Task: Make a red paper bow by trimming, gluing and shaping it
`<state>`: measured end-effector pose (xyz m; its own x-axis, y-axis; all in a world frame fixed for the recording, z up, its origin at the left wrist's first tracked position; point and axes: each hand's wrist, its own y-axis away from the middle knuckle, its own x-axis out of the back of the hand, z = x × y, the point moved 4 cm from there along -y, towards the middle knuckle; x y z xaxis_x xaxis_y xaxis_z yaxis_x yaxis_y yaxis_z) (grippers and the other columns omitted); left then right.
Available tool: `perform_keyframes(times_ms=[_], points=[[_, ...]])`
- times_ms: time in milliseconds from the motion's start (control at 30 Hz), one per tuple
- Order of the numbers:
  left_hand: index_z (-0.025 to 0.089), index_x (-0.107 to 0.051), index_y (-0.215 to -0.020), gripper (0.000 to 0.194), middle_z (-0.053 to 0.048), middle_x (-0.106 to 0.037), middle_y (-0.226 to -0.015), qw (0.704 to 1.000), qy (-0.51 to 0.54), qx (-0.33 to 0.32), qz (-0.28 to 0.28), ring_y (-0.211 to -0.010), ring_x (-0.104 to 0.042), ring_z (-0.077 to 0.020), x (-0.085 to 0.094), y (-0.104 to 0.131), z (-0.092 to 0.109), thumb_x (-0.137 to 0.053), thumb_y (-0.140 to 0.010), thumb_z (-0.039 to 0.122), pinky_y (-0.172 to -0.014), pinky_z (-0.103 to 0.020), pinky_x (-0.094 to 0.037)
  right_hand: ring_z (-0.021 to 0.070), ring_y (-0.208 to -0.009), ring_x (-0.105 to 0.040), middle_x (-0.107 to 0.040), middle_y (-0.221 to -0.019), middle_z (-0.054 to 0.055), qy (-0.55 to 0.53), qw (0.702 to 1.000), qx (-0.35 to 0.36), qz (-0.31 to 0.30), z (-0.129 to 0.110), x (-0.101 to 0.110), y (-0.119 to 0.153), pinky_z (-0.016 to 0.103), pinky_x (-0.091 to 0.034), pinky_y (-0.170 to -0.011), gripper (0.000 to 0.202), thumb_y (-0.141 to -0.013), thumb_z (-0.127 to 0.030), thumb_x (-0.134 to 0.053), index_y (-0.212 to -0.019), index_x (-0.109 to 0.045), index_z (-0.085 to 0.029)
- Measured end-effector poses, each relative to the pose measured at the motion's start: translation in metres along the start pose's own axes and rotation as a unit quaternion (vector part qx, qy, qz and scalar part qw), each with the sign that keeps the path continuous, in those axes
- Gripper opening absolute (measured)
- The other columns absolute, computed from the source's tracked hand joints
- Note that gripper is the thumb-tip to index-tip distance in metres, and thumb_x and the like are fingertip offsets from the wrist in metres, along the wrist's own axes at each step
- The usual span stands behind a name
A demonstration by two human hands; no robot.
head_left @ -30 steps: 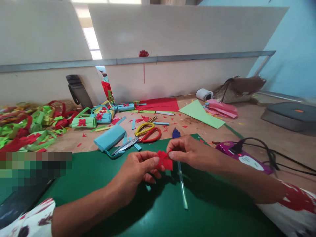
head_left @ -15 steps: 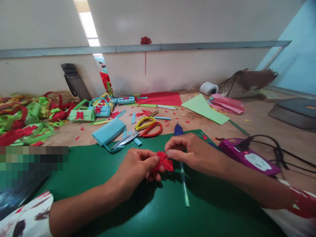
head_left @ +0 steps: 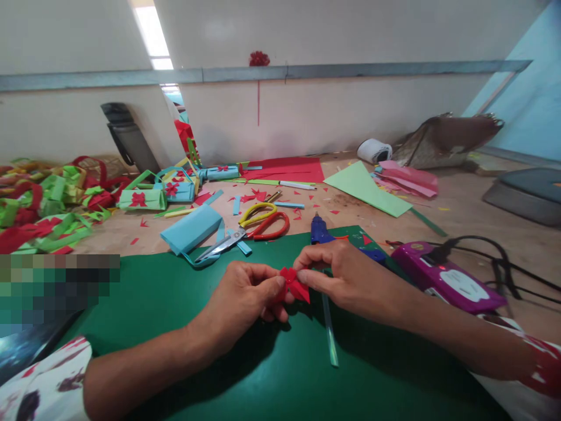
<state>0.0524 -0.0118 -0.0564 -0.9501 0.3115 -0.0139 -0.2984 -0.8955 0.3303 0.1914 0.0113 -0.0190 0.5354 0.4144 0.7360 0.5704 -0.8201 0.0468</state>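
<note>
Over the green sheet the left hand and right hand both pinch a small red paper bow between closed fingertips; a glue stick lies just under the right hand. Beyond, scissors lie beside a folded blue paper; a purple device sits to the right.

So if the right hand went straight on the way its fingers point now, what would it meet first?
The right hand points left, so it would meet the red paper piece it already pinches, then probably the left hand close behind.

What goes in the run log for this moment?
left hand: grip on red paper bow | right hand: pinching same bow | under: green sheet
</note>
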Motion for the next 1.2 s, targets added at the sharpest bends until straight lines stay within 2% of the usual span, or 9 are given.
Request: perform_keyframes(times_ms=[233,1200], points=[[0.009,-0.064,-0.071,0.021,-0.001,-0.063,-0.054,1.000,0.001,0.010,0.002,-0.045,-0.053,-0.0060,-0.0007,0.0006,-0.0003,-0.055,-0.081,0.024,-0.045,-0.015,-0.035,0.0098,-0.059,-0.055,-0.065,-0.065,-0.004,0.002,1.000,0.001,0.004,-0.0004,0.0004,-0.0007,0.021,-0.037,-0.054,0.022,-0.081,-0.016,-0.046,-0.066,-0.062,-0.019],[0.010,-0.063,-0.070,0.022,-0.003,-0.064,-0.061,1.000,0.017,0.005,-0.014,-0.050,-0.055,-0.0080,-0.0002,0.0016,-0.0015,-0.057,-0.080,0.029,-0.048,-0.017,-0.036,0.0104,-0.057,-0.054,-0.064,-0.063,-0.003,-0.024,1.000,0.002,0.016,-0.0005,0.0020,-0.0006,0.022,-0.036,-0.054,0.023,-0.078,-0.013,-0.045,-0.063,-0.062,-0.018]])
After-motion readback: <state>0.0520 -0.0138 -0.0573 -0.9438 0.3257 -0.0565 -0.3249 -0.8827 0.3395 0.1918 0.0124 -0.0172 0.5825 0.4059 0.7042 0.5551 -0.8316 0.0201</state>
